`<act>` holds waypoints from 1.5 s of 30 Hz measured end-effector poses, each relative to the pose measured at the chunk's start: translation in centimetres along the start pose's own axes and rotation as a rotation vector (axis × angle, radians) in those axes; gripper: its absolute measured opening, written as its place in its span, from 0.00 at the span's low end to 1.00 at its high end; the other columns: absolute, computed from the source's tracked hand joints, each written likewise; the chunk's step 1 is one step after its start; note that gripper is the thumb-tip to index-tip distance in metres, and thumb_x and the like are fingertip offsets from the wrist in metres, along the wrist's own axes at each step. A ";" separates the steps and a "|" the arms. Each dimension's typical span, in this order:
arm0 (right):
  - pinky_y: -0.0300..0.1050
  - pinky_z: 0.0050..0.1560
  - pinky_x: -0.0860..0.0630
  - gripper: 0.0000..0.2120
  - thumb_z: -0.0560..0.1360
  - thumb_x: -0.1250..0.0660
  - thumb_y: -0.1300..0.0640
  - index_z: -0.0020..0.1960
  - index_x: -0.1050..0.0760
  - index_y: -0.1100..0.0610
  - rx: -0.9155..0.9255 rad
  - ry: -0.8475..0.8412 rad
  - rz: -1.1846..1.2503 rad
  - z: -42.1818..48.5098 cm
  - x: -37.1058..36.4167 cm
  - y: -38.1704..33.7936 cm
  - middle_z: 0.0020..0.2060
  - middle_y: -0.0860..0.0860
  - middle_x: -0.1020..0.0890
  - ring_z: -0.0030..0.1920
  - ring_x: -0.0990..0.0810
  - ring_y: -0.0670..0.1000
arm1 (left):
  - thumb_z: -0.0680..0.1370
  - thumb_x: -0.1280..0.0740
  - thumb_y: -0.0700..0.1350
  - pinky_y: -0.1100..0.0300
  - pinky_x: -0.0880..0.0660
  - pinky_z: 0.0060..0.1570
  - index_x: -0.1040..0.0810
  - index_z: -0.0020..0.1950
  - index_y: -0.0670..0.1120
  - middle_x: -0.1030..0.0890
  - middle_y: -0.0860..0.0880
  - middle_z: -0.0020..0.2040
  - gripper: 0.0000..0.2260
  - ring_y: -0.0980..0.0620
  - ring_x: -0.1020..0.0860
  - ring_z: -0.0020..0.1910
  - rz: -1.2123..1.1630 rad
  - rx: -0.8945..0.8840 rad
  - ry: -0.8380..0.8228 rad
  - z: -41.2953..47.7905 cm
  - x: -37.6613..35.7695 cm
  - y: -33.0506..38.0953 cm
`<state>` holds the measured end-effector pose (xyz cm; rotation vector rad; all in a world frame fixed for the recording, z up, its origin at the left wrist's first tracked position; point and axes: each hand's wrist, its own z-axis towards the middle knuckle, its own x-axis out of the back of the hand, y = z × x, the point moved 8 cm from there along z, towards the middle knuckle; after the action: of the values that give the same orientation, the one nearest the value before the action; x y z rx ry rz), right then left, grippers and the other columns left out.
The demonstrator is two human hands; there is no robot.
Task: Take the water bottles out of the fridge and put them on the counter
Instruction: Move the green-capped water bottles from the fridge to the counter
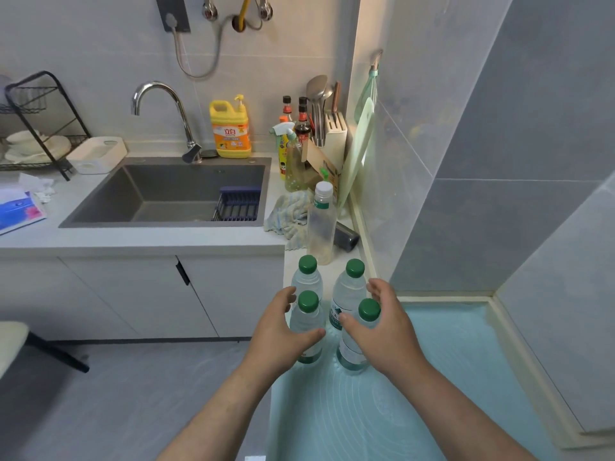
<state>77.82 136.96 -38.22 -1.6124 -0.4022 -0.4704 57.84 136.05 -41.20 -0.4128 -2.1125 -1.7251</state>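
Four upright on blue mat (432, 361) of worktop (149, 237), 5 o'clock of sink (173, 194). Left hand (283, 331) curled round near-left bottle (307, 322); far-left bottle (307, 277) and far-right bottle (347, 287) at 12 o'clock, untouched; right hand (386, 327) wrapping near-right bottle (352, 354). Probably full, heavyish, thin-walled, maybe slick: grip mid-body, not cap.

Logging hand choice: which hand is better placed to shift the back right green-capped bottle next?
Right, probably. The right hand grips the front right bottle, its fingertips beside the back right bottle; the left hand holds the front left bottle.
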 end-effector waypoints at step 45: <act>0.31 0.62 0.39 0.28 0.74 0.34 0.43 0.72 0.34 0.48 1.037 -0.794 0.035 -39.0 -17.5 -30.2 0.65 0.38 0.30 0.65 0.32 0.39 | 0.72 0.39 0.59 0.60 0.36 0.66 0.34 0.74 0.53 0.32 0.61 0.70 0.30 0.60 0.34 0.69 0.141 0.084 1.015 -50.2 30.2 -0.1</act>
<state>44.72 101.25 -18.98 -0.7078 -1.0069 0.4164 36.39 86.49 -18.49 0.2971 -1.3496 -1.3172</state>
